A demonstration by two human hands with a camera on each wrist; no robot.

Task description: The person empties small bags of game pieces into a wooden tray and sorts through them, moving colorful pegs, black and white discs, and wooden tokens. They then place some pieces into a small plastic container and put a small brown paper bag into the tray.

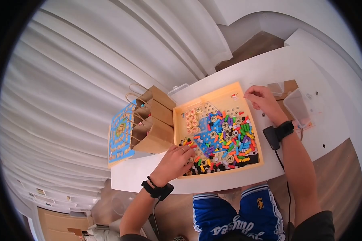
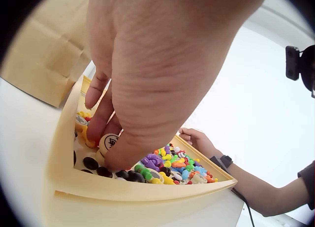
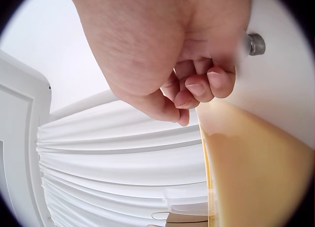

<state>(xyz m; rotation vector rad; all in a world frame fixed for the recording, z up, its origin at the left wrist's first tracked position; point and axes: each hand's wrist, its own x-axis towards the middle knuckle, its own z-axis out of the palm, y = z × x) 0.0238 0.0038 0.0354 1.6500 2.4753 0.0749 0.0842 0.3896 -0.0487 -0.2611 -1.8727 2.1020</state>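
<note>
My left hand (image 1: 175,162) reaches into the near left corner of a shallow wooden box (image 1: 260,148). Between its thumb and fingers it pinches a round Chinese chess piece (image 2: 109,142) with a black character. Black glossy pieces (image 2: 91,163) and small colourful pegs (image 2: 153,161) lie around these fingertips. Over the far right edge of the box hangs my right hand (image 1: 263,102), its fingers loosely curled with nothing in them. Red-marked chess pieces (image 1: 191,118) sit grouped at the box's left side. Colourful pegs and more chess pieces cover a blue patterned surface (image 1: 205,138) inside.
Brown paper bags (image 1: 159,128) with handles stand left of the box, small coloured things inside. Behind them leans a blue game board (image 1: 121,127). Clear plastic containers (image 1: 297,105) and a brown cardboard piece (image 1: 289,86) lie at the right of the white table (image 1: 330,92).
</note>
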